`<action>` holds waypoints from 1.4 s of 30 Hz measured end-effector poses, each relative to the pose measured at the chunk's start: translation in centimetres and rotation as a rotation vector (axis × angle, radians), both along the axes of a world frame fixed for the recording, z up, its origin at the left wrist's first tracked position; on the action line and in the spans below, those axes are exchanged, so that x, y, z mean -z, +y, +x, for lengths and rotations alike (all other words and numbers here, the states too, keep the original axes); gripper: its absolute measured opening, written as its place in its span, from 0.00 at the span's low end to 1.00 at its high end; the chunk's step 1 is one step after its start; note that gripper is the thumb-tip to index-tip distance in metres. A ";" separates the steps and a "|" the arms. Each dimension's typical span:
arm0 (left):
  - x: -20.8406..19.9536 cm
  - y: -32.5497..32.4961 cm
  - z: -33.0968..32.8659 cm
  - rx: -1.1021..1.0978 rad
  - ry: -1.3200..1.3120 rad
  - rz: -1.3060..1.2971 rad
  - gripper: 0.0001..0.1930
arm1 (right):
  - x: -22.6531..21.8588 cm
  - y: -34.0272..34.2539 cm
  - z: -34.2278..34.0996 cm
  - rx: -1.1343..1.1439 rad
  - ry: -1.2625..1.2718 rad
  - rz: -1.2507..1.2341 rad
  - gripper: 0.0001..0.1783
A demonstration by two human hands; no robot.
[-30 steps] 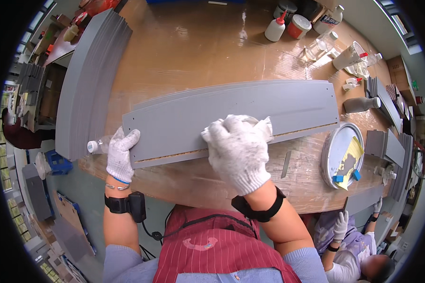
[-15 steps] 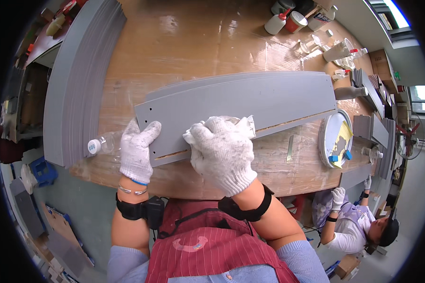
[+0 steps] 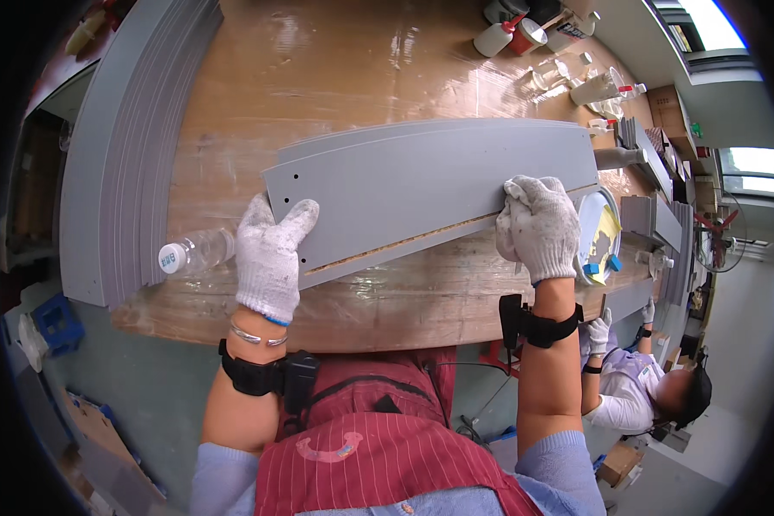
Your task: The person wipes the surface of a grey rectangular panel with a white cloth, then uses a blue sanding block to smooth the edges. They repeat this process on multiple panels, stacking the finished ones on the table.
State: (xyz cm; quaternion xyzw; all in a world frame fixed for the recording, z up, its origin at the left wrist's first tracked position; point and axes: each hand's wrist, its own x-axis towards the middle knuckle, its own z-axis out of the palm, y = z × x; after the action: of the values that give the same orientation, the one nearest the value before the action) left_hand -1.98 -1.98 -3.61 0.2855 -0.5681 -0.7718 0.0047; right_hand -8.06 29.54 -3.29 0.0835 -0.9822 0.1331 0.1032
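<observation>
Right, here's the left hand [image 3: 271, 258] in its white glove, clamped on the left end of a long grey panel [image 3: 421, 189], thumb on the top face beside the dark holes. Across at the near edge, towards the right end, the gloved right hand [image 3: 540, 225] is curled against the panel; whether it grips, I can't tell. The panel sits over the tabletop [image 3: 275, 69], more grey edges showing behind it. Left of it: a clear bottle [image 3: 205, 251] on its side, then a tall stack of grey boards [image 3: 133, 155].
</observation>
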 end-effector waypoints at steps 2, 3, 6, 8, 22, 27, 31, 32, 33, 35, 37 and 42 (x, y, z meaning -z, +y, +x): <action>0.0 -0.2 0.1 -0.004 -0.022 -0.006 0.14 | -2.9 -4.4 1.1 -0.053 0.004 0.094 0.05; 0.4 -0.2 0.0 0.002 -0.009 0.021 0.14 | -3.7 -7.2 2.3 -0.130 0.033 0.078 0.05; 0.8 -0.7 0.4 0.009 0.013 0.053 0.14 | -3.7 -6.5 2.6 -0.122 0.017 0.049 0.06; 0.9 -0.5 0.2 0.012 0.025 0.027 0.14 | -3.9 -3.6 0.5 -0.110 0.001 0.165 0.07; 3.4 -0.9 -0.2 0.105 0.065 -0.044 0.23 | -4.5 -6.6 3.2 -0.125 -0.366 0.316 0.09; 2.5 -1.1 0.1 0.117 0.078 -0.040 0.22 | -3.9 0.1 2.0 0.105 -0.149 -0.017 0.07; 3.0 -2.3 0.1 0.132 0.055 -0.049 0.21 | -6.5 -5.0 1.9 0.080 -0.341 0.222 0.10; 2.9 -2.1 -0.1 0.135 0.053 -0.056 0.21 | -3.8 -8.2 2.0 0.071 -0.374 0.314 0.11; 2.6 -1.9 0.0 0.138 0.050 -0.075 0.21 | -2.9 -9.1 1.9 0.028 -0.392 0.304 0.11; 1.9 -1.5 0.1 0.152 0.040 -0.116 0.21 | -3.2 -8.1 1.9 -0.067 -0.410 0.184 0.10; 1.7 -1.3 0.1 0.163 0.042 -0.120 0.21 | -3.0 -3.3 1.1 -0.015 -0.196 0.008 0.09; 2.3 -1.9 0.0 0.179 0.037 -0.150 0.21 | -4.2 1.5 -1.7 0.380 -0.177 0.004 0.09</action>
State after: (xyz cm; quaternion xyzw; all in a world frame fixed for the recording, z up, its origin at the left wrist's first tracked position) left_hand -2.02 -3.90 -5.88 0.2182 -0.6473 -0.7296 -0.0326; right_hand -9.77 31.06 0.94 -0.1152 -0.9857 0.1163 0.0398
